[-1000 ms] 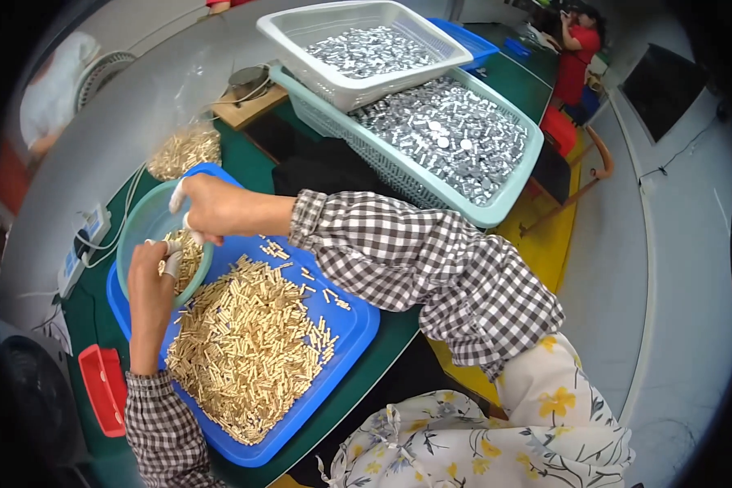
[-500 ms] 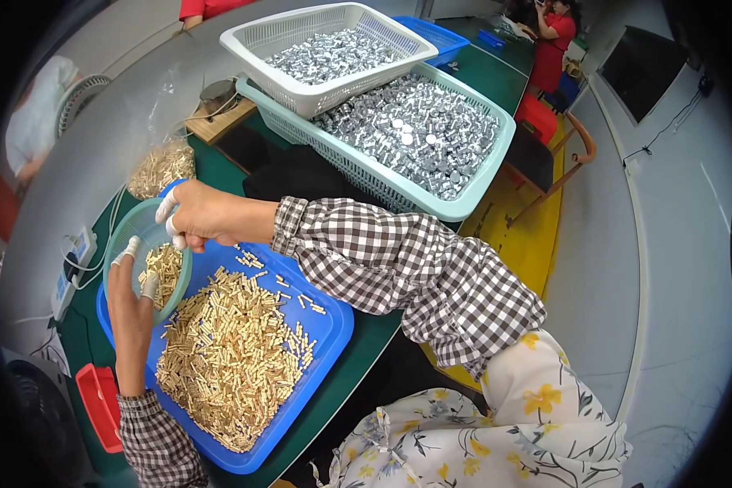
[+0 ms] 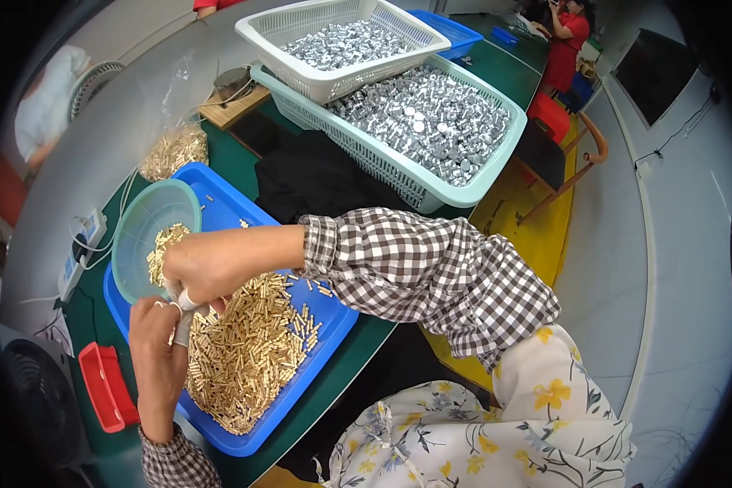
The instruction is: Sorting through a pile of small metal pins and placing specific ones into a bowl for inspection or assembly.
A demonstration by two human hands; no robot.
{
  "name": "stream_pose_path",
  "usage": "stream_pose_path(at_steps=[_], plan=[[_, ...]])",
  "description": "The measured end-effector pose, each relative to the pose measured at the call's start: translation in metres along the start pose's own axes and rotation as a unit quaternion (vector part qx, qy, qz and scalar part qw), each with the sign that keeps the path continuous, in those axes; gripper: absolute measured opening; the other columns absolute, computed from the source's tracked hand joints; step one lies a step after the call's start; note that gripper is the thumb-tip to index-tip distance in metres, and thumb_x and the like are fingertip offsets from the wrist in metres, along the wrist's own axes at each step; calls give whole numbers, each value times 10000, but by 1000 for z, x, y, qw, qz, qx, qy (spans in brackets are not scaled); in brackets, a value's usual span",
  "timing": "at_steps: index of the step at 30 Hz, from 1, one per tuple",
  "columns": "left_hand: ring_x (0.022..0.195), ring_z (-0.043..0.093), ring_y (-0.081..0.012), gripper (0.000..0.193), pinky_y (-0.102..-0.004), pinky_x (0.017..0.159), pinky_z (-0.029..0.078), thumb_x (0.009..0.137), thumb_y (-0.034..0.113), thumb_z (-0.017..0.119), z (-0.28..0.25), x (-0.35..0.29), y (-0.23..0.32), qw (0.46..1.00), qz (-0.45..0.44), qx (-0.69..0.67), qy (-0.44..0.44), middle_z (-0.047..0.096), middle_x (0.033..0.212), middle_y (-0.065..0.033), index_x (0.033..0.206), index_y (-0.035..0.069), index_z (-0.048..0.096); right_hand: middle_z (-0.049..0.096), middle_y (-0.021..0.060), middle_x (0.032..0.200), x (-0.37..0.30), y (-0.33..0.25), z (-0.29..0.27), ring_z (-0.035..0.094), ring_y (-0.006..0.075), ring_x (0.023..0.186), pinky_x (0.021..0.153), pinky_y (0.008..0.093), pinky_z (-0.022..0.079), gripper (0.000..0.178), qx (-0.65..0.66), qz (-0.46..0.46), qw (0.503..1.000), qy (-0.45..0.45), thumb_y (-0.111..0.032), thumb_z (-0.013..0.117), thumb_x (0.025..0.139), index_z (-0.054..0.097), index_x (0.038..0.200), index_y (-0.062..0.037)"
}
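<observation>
My left hand (image 3: 158, 342) and my right hand (image 3: 206, 267) meet over the left side of a blue tray (image 3: 229, 198). White finger cots cover some of the fingertips. The fingers of both hands are closed and pressed together at one spot; what they pinch, if anything, is hidden. Below and beside them lies a big pile of small brass-coloured pins (image 3: 252, 358) in the tray. Just behind my hands, a pale green mesh colander (image 3: 130, 236) rests tilted on the tray's far left corner. More of the brass-coloured pins lie inside it, partly covered by my right hand.
A clear bag of brass-coloured pieces (image 3: 175, 152) stands behind the colander. At the back, a white basket (image 3: 301, 73) sits on a light green basket (image 3: 464, 193), both full of silvery parts. A red bin (image 3: 106, 390) and power strip (image 3: 81, 252) are at left.
My left hand has let go of the colander and come down to the right. My right hand has also left its rim and moved nearer, and the fingers now meet.
</observation>
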State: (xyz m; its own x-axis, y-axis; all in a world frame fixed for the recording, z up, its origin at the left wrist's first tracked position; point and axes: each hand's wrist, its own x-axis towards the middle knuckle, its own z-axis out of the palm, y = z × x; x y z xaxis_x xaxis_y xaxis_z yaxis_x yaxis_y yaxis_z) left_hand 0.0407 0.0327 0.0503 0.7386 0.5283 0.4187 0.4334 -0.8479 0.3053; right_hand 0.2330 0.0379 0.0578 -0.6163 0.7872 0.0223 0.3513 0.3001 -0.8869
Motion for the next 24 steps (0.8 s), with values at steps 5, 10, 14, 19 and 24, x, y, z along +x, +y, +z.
stream_pose_path(at_steps=[5,10,14,19,24], plan=[[764,498,-302,125,-377,666,385,705,-17,633,8,-14,13,1000,15,3,-11,533,762,-127,762,-9,522,635,181,669,-11,-5,19,635,284,593,490,359,493,111,-277,-83,957,-13,-8,580,670,643,735,56],[782,499,-300,170,-384,694,384,684,19,670,6,-22,25,998,-30,45,-28,538,772,-125,802,8,549,615,201,660,-31,-8,29,630,335,645,523,411,487,76,-331,-137,932,53,-22,597,658,630,698,33],[776,492,-297,229,-386,709,384,683,51,684,4,-42,35,995,-67,6,-70,534,780,-117,881,25,573,594,201,636,-48,-13,17,616,362,647,536,439,476,73,-368,-96,922,70,-36,596,650,606,662,35],[751,477,-293,285,-391,712,386,689,87,687,19,-49,65,992,-14,13,-128,519,778,-105,954,39,595,579,203,632,-47,-9,16,597,354,625,551,438,449,83,-312,-62,940,125,-41,570,696,588,708,40],[753,481,-294,274,-394,675,392,657,62,691,24,-53,64,990,-10,62,-123,518,780,-114,912,27,598,588,196,642,-45,-13,20,602,350,632,554,435,449,103,-292,-71,946,122,-52,562,723,605,755,36]])
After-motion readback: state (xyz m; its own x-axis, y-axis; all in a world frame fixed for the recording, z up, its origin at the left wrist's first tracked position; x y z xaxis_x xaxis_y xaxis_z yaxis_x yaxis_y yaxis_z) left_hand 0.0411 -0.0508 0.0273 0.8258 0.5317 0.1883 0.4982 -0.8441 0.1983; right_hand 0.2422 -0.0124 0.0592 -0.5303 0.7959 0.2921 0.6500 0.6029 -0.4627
